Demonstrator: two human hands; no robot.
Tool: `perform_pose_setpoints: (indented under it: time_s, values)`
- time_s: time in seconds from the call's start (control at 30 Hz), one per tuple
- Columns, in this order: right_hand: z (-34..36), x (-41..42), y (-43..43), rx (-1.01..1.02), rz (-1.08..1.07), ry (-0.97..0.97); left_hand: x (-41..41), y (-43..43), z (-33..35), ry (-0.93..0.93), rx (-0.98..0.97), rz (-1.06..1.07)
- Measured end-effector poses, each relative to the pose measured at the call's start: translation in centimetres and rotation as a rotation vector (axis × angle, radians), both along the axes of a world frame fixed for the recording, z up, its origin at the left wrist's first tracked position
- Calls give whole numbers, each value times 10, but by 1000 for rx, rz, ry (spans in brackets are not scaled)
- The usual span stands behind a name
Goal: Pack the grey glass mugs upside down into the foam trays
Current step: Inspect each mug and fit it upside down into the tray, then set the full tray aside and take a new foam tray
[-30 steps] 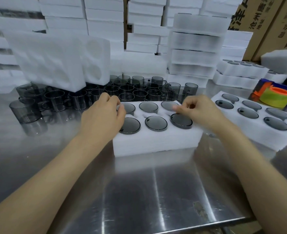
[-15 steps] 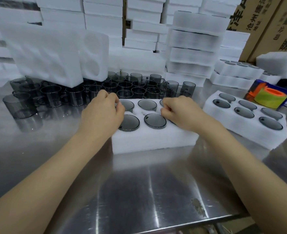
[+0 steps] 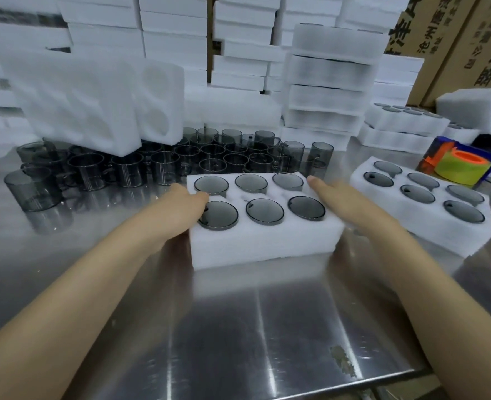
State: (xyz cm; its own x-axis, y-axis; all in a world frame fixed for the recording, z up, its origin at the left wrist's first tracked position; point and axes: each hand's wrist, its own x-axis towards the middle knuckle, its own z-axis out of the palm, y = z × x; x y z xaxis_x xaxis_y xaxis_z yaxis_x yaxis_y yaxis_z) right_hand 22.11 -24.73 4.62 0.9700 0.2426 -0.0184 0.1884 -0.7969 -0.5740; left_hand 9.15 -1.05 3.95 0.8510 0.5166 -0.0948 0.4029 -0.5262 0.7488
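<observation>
A white foam tray [image 3: 261, 246] lies in the middle of the steel table, with several grey glass mugs [image 3: 264, 211] set upside down in its pockets so their round bases face up. My left hand [image 3: 181, 210] rests against the tray's left end, its thumb on the top surface beside the front left mug. Along the tray's right end lies my right hand [image 3: 342, 203], flat, with its fingers stretched out. The tray sits clasped between the two hands. Behind the tray stand many loose upright mugs [image 3: 212, 157].
A second filled foam tray [image 3: 440, 232] lies to the right, a yellow-and-orange tape roll [image 3: 458, 166] behind it. Empty foam trays [image 3: 74, 102] lean over the loose mugs at back left. Foam stacks [image 3: 331, 82] and cardboard boxes [image 3: 469, 39] line the back. The table's front edge [image 3: 296, 388] is close.
Both hands have left the mug bases on top of the tray. The left slid to the tray's left end and the right opened flat against its right end.
</observation>
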Motion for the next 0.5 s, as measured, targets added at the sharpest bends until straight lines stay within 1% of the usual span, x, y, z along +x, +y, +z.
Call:
perform_pose_setpoints:
  time_s: [0.07,0.1,0.17,0.23,0.27,0.3,0.37,0.4,0.43,0.47,0.5]
  values:
    - [1,-5,2,88,96,102,4,1,-3,11,-141,20]
    - [2,-6,2,170,122,145,6,2,-5,-12,-194,26]
    - [5,-8,-1,419,172,286,10,2,-5,-95,-294,54]
    - [13,-9,-6,660,200,398,11,3,-2,-227,-337,97]
    - [17,-7,-8,738,201,396,10,3,0,-304,-366,108]
    - [21,-6,-11,790,183,352,10,3,2,-385,-435,88]
    - [30,-5,-19,908,97,254,8,-1,6,-546,-644,-12]
    - [36,-5,-25,980,62,263,8,-4,6,-602,-715,-45]
    - [41,-3,-32,1055,18,267,9,-7,5,-622,-723,-58]
    - [45,-2,-42,1129,-47,261,10,-11,3,-611,-684,-64]
    - [49,2,-53,1191,-118,208,10,-18,-1,-596,-618,-68]
